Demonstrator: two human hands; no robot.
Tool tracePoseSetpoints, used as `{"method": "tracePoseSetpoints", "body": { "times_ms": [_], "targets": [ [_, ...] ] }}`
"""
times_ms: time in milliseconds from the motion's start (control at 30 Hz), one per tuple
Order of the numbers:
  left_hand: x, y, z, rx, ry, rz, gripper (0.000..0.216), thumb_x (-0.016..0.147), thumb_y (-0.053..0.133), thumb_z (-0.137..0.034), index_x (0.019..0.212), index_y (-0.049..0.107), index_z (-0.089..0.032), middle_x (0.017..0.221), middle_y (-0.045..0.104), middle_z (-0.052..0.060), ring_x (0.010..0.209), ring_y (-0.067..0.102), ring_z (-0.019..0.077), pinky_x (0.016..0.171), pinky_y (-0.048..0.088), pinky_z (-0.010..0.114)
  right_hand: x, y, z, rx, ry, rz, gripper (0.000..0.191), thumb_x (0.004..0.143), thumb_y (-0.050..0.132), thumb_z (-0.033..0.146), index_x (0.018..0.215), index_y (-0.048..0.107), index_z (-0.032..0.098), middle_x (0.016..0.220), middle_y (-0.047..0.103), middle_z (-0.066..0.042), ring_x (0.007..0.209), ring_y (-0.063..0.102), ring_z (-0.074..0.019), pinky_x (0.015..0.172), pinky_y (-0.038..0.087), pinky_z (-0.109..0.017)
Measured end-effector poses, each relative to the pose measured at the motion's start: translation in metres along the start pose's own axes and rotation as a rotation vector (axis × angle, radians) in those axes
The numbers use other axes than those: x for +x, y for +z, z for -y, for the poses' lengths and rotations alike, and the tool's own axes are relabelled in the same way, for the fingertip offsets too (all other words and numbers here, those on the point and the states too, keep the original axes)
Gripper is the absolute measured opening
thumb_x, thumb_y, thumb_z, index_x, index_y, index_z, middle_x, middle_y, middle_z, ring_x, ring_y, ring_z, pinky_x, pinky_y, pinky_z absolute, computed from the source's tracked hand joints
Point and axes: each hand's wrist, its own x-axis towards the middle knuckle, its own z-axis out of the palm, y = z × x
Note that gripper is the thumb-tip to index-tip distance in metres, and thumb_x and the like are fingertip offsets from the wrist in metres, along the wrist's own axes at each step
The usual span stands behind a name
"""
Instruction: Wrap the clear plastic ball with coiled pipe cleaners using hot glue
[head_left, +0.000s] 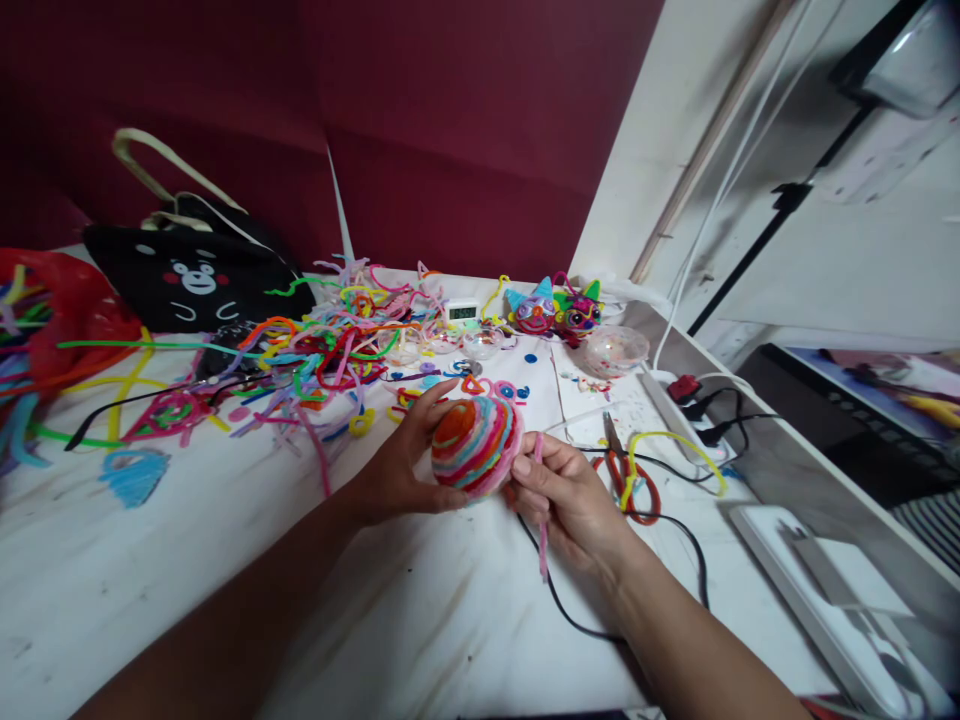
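A ball wound with striped pipe cleaners (477, 448) in orange, blue, pink and red is held above the white table. My left hand (409, 460) grips it from the left, thumb below and fingers on the far side. At its right edge, my right hand (559, 490) pinches a pink pipe cleaner (541, 550), whose loose end hangs down below the fingers. The fingertips of that hand touch the ball's side. Right of my right hand lie orange-handled scissors (646, 495), with a yellow pipe cleaner (675, 440) across them.
Heaped pipe cleaners (337, 340) spread over the back left. Behind stand a digital clock (461, 311), two cat-like figures (534, 308) and a clear bowl (616, 350). A black bag (199, 280) is at far left. A power strip (686, 420) with cables and a white device (810, 600) line the right side.
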Motion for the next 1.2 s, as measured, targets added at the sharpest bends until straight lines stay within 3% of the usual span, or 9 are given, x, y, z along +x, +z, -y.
{"method": "tracePoseSetpoints", "body": {
  "times_ms": [167,333,533,767,967,1200],
  "targets": [
    [0.0,0.0,-0.001,-0.009,0.015,-0.003,0.099,0.07,0.083,-0.037,0.151,0.027,-0.032,0.16,0.031,0.011,0.147,0.028,0.0331,0.117,0.032,0.043,-0.003,0.0,-0.005,-0.284,-0.205,-0.044,0.019,0.075,0.081,0.034,0.079,0.069,0.019,0.052,0.048,0.007,0.045,0.034,-0.0056,0.044,0.024,-0.021],
    [-0.001,0.008,0.002,-0.037,-0.072,-0.071,0.082,0.076,0.077,-0.042,0.145,0.033,-0.034,0.154,0.04,0.01,0.136,0.046,0.0328,0.102,0.05,0.04,-0.006,0.004,-0.012,-0.584,-0.397,-0.099,0.009,0.081,0.075,0.031,0.081,0.073,0.022,0.065,0.055,0.003,0.056,0.04,-0.0096,0.053,0.033,-0.025],
    [-0.002,0.019,-0.006,-0.028,-0.088,-0.12,0.083,0.07,0.08,-0.045,0.14,0.038,-0.03,0.147,0.046,0.011,0.127,0.053,0.0322,0.096,0.052,0.037,-0.009,0.009,-0.017,-0.753,-0.495,-0.064,0.006,0.083,0.073,0.027,0.079,0.074,0.024,0.071,0.062,0.0,0.067,0.052,-0.0154,0.065,0.041,-0.03],
    [-0.003,0.024,-0.01,-0.014,-0.099,-0.126,0.086,0.069,0.081,-0.041,0.14,0.036,-0.025,0.147,0.044,0.013,0.132,0.047,0.0349,0.103,0.047,0.041,-0.01,0.012,-0.022,-0.762,-0.529,-0.07,0.003,0.083,0.074,0.024,0.08,0.072,0.024,0.067,0.058,0.002,0.06,0.048,-0.013,0.056,0.036,-0.027],
    [-0.003,0.024,-0.013,0.023,-0.079,-0.148,0.086,0.067,0.08,-0.043,0.139,0.037,-0.023,0.145,0.044,0.014,0.134,0.044,0.0373,0.108,0.042,0.046,-0.011,0.015,-0.026,-0.755,-0.543,-0.015,0.006,0.083,0.072,0.019,0.081,0.072,0.024,0.069,0.057,0.003,0.063,0.048,-0.0124,0.058,0.036,-0.027],
    [-0.005,0.021,-0.016,0.038,0.036,-0.105,0.086,0.068,0.082,-0.032,0.14,0.036,-0.029,0.147,0.043,0.01,0.137,0.043,0.0344,0.114,0.036,0.046,-0.016,0.013,-0.019,-0.351,-0.301,0.036,0.013,0.081,0.076,0.028,0.093,0.071,0.024,0.063,0.044,0.006,0.055,0.037,-0.0076,0.051,0.031,-0.022]
  ]
}}
